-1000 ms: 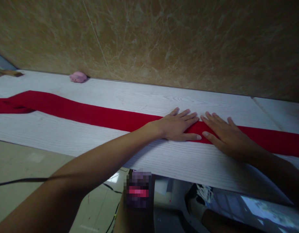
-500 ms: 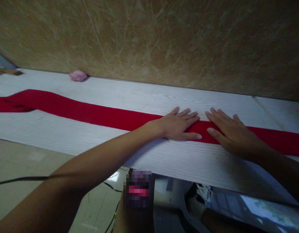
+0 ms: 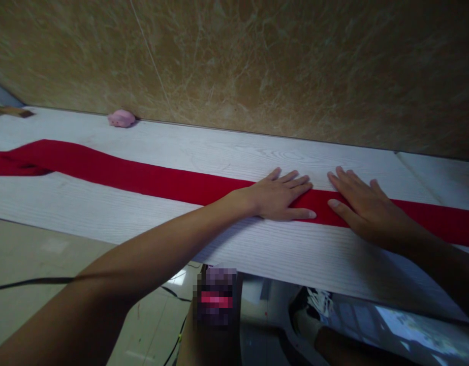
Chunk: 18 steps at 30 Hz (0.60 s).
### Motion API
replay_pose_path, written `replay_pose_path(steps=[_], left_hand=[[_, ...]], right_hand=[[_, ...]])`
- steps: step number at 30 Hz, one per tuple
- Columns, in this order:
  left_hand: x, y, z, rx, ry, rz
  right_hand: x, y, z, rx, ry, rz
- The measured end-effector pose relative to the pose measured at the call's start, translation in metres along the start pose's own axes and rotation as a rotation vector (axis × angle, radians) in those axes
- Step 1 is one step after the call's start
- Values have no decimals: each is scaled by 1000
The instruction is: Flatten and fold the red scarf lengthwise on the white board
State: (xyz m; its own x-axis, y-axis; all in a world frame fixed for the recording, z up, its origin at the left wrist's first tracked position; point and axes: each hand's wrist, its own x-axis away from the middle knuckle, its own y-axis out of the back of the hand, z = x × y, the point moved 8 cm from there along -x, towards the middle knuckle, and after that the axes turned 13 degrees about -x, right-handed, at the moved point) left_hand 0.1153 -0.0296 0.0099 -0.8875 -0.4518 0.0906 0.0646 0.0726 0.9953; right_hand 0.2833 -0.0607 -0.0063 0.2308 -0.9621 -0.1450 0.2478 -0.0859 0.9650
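Note:
A long strip of red cloth [image 3: 165, 182] lies lengthwise along the white wood-grain table [image 3: 219, 152]. My left hand [image 3: 282, 195] rests flat on the strip near its middle, fingers spread. Just to the right, my right hand [image 3: 362, 206] is over the same strip, palm down with fingers extended and thumb apart; whether its palm presses on the cloth I cannot tell. A short stretch of red cloth shows between the two thumbs. Towards the left end the strip is bent and folded over itself. Its far ends run out of view on both sides.
A small pink toy [image 3: 122, 118] sits at the table's back edge against the brown marbled wall [image 3: 234, 66]. At the far left is a piece of wood [image 3: 15, 111]. Below the front edge are a tiled floor, a black cable [image 3: 32, 282] and a shoe [image 3: 314, 305].
My right hand has shifted slightly to the right, away from my left hand. My left hand stays in place on the cloth. A bit of red has appeared at the right edge.

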Motion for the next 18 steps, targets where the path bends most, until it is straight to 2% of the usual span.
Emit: replay_pose_path(steps=[2,6,10,15,18], left_hand=[[0,0,0,-4,-1,-2],[0,-1,1,-5,4,4],[0,-1,1,-12,2,-1],[0,0,0,-15,12,25],[1,1,0,-16,9,30]], right_hand=[[0,2,-3,-3,-24,-20],[1,-7,-4,-11,-48,91],[1,-1,-2,-33,-47,45],[1,-9,3,-36,-24,115],[1,-9,2,-32,-32,106]])
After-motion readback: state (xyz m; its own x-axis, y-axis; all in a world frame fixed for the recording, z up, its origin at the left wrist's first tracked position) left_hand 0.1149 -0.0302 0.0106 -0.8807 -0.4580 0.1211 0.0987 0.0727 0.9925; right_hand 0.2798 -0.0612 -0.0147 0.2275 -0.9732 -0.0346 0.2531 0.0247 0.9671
